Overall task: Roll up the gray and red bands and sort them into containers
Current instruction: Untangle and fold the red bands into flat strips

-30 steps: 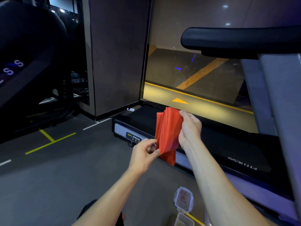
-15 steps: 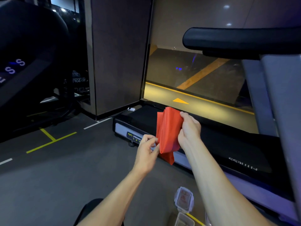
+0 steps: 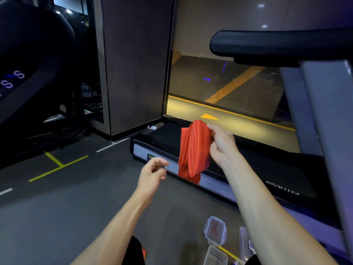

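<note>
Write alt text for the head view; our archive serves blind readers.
A person's right hand pinches the top of a loosely bunched red elastic band hanging in mid-air, while the left hand, apart from it, holds nothing. Below, clear plastic containers and a lid sit on the gray floor beside a black treadmill.

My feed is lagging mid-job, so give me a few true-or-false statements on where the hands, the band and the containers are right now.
1. The right hand holds the red band up by its top edge. True.
2. The left hand grips the band's lower end. False: it is off to the band's left, fingers loosely curled, holding nothing.
3. The band is rolled into a tight coil. False: it hangs in loose folds.
4. A clear container sits open on the floor, with a lid lying beside it. True.
5. The band hangs in front of the treadmill. True.
</note>
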The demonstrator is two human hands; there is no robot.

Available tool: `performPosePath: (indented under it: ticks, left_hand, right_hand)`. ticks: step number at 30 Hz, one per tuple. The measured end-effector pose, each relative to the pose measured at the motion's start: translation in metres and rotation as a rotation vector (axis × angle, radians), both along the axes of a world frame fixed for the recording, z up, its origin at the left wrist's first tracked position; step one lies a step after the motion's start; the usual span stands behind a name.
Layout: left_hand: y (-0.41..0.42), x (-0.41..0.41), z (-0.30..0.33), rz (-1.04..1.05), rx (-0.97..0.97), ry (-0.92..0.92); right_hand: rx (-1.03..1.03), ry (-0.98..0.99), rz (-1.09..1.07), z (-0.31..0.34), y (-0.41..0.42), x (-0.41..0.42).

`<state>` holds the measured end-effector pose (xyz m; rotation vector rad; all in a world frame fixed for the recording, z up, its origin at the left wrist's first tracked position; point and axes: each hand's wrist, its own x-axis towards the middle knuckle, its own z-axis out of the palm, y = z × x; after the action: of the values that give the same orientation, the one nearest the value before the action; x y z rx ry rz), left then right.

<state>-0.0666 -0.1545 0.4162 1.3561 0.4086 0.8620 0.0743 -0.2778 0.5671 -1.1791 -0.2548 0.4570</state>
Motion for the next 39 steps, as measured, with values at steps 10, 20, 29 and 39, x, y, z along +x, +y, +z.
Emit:
performPosePath:
  ticks: [10,20,29,39]
  left_hand:
    - [-0.018,0.006,-0.022,-0.126,0.318,0.185]
    - [-0.025,0.01,-0.037,-0.149,0.056,0.307]
    - [-0.03,0.016,-0.031,-0.117,-0.427,0.262]
    - [0.01,0.019,-0.024,-0.135,0.217,0.411]
  right_hand:
    - [0.022,-0.022,0.1,0.0,0.007,-0.008]
    - [0.021,-0.02,0.028,-0.01,0.008,-0.004]
    - [0.046,-0.054,-0.094,-0.022,0.012,-0.008]
    - [0.033,-0.081,0.084,-0.028,0.022,0.006]
